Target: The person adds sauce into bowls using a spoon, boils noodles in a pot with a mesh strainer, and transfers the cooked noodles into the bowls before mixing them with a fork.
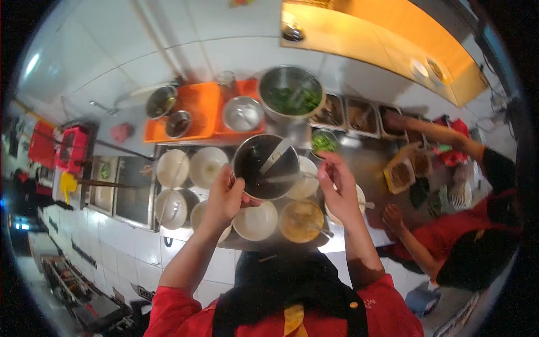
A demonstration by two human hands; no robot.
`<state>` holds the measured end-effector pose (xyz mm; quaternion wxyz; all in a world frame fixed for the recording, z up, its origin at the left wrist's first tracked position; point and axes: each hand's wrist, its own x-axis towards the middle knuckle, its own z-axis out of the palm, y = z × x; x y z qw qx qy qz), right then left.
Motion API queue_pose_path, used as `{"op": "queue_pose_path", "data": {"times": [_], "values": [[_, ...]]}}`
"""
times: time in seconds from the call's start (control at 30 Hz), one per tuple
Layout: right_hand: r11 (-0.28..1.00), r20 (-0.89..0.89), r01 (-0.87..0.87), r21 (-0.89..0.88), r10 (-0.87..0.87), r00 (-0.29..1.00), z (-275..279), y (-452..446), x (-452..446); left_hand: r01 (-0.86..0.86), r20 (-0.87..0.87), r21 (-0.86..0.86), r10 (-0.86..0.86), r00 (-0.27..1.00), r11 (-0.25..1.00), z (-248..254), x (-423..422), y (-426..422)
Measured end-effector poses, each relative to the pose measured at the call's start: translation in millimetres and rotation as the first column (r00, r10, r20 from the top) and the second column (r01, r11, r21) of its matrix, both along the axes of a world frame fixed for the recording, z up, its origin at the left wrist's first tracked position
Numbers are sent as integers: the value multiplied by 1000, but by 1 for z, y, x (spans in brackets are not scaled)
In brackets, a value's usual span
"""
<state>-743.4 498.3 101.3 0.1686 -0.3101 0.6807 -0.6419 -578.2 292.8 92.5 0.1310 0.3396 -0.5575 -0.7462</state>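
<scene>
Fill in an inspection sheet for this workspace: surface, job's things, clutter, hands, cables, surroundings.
Surface: metal counter, crowded.
Job's things: dark-looking bowl held above pale bowls; a pale utensil sits inside it.
Clutter: orange tray carrying smaller bowls; large bowl of greens.
Hands: left hand grips the dark-looking bowl's side; right hand is raised at its other side, grip unclear.
Cables: what look like dark cords at far right, blurred.
Surroundings: tiled wall; co-worker's hand at right.
</scene>
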Motion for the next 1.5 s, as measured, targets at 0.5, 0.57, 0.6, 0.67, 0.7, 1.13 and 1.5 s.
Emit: {"op": "queue_pose_path", "data": {"times": [0.5, 0.57, 0.6, 0.67, 0.7, 1.13, 1.5], "values": [[708, -523, 347, 615, 37, 852, -35, 142, 15, 462, 13, -248, -474, 880, 852, -98, -31, 144], [735, -446, 299, 608, 4, 895, -32, 154, 19, 513, 93, -414, -526, 845, 752, -111, -35, 150], [763, -367, 254, 595, -23, 930, -31, 158, 22, 517, 95, -414, -529, 843, 750, -124, -31, 154], [820, -281, 201, 536, -51, 958, -34, 162, 28, 530, 86, -253, -527, 846, 809, -104, -35, 162], [870, -192, 152, 469, -67, 979, -36, 162, 31, 533, 89, -255, -529, 844, 807, -105, -35, 166], [878, -101, 335, 343, -320, 942, -56, 187, 31, 476, 58, -283, -480, 875, 833, -112, -41, 182], [908, -757, 167, 385, 208, 619, -35, 189, 26, 456, -17, -95, -459, 888, 885, -119, -41, 184]]}}
